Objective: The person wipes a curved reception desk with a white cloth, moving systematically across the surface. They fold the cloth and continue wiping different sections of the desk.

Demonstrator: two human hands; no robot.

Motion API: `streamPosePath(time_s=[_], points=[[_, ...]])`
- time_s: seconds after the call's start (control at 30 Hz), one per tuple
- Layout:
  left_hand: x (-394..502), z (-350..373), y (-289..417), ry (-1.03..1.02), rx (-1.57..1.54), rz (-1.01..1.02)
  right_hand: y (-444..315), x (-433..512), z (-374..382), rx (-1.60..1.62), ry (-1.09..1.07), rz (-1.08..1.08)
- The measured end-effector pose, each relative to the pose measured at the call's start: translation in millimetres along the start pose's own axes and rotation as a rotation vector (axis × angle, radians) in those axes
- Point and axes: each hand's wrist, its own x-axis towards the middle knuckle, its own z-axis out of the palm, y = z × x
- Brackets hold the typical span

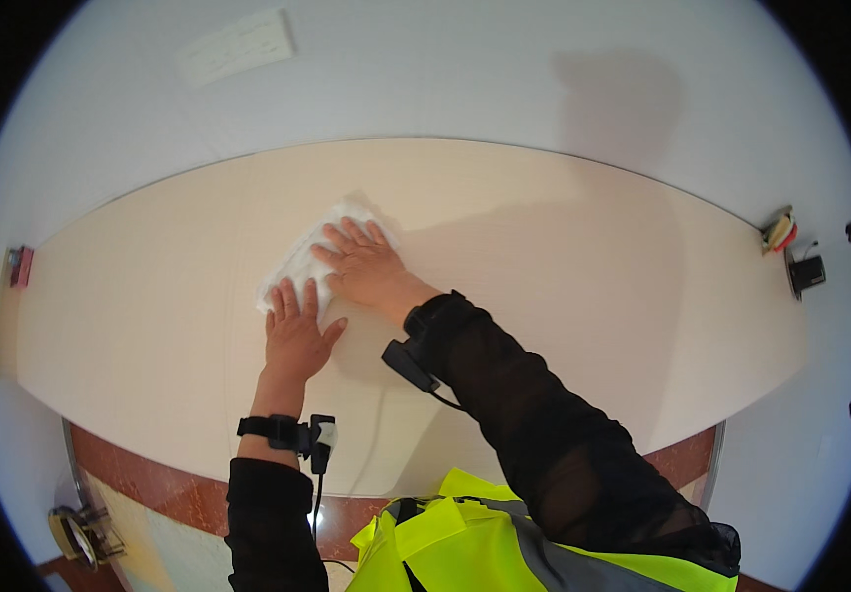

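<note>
A white folded cloth (306, 255) lies flat on the pale wood-grain tabletop (159, 296), left of the middle. My right hand (366, 268) rests palm down on the cloth's upper right part, fingers spread, and covers some of it. Lower down, my left hand (298, 337) is flat too; its fingertips touch the cloth's lower edge, and its thumb points out to the right. Neither hand has its fingers closed around the cloth. Each wrist carries a black strap with a small device and a cable.
A light wall or panel (425, 81) borders the table's far edge. Small items, among them a pink-red box (21, 266) and a black device (808, 272), stand at the far left and right ends. A round-seated stool (74, 536) is at the lower left floor.
</note>
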Motion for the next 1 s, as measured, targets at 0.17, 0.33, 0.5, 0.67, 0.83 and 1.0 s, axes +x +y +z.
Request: streamPosePath(time_s=[0.17, 0.33, 0.5, 0.67, 0.83, 1.0], points=[[37.8, 1.1, 44.6, -0.026, 0.016, 0.214, 49.3, -33.8, -21.5, -0.058, 0.047, 0.235], [46.3, -11.6, 41.1, -0.032, 0.022, 0.424, 35.6, -59.7, -23.0, -0.120, 0.168, 0.434], [44.8, -3.6, 58.7, -0.053, 0.064, 0.636, 32.8, -107.5, -10.2, -0.165, 0.293, 0.619], [7.6, -1.3, 96.6, -0.056, 0.028, 0.838, 26.2, -183.3, -12.8, -0.235, 0.305, 0.801], [-28.7, 18.4, 151.7, -0.061, 0.043, 1.022, 28.1, -270.2, -3.4, -0.254, 0.340, 0.954], [-30.6, 27.5, 250.3, -0.083, 0.093, 1.054, 93.3, -330.1, -31.6, -0.230, 0.313, 1.059]])
